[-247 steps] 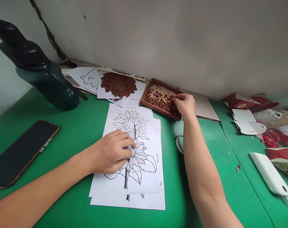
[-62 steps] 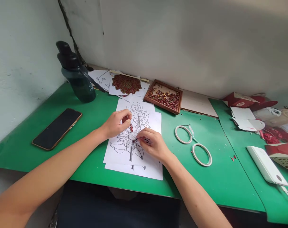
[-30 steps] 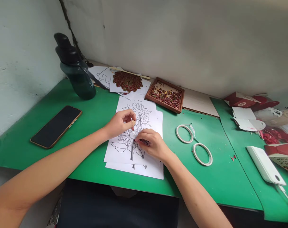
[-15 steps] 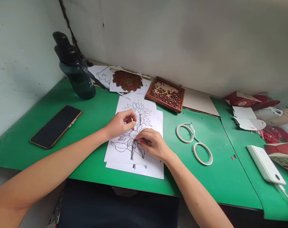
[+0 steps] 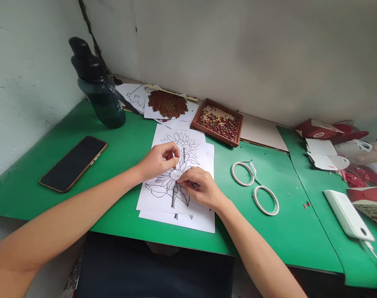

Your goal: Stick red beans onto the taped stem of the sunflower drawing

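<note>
Forearms are angling inward; left hand is pinching its fingertips together, right hand is curling close beside.

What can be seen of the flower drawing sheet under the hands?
White paper with black printed outlines: two sunflower blooms on one stem with leaves, uncoloured. The flower drawing sheet lies flat on the green table, atop a second white sheet peeking out below and right. The left hand and right hand rest on its lower bloom, whose centre looks pale grey; a small red bit shows beside the left hand.
</note>
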Available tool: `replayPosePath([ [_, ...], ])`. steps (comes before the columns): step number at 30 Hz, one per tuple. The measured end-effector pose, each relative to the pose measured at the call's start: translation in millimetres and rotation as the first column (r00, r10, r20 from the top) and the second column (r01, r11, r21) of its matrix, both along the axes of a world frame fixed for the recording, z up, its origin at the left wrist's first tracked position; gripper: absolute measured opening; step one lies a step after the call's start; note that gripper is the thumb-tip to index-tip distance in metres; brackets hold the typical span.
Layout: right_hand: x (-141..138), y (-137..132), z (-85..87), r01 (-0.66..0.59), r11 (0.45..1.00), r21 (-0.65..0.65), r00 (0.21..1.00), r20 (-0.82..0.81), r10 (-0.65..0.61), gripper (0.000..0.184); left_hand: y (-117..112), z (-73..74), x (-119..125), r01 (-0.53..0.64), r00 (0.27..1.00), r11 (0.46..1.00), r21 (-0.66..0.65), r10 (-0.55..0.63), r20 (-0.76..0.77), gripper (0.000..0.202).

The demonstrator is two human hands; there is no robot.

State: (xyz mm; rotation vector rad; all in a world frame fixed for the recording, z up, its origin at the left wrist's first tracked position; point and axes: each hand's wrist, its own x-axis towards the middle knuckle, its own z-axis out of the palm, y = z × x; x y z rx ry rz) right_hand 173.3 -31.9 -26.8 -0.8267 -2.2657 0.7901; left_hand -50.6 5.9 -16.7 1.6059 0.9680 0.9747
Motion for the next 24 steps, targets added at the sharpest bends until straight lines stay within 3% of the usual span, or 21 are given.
replayPosePath([
  [17, -0.9, -0.8, 0.8, 0.022, 0.999, -0.033, 0.999, -0.028, -0.023, 0.034, -1.4, 1.2, 0.3, 0.022, 1.0, 1.0, 0.022, -0.021, -0.022, 0.003],
  [24, -1.8, -0.6, 2.9, 0.013, 1.0, -0.027, 0.999, -0.042, -0.014, 0.034, 0.4, -4.7, 1.3, 0.038, 0.998, 0.998, -0.043, -0.04, -0.045, 0.005],
])
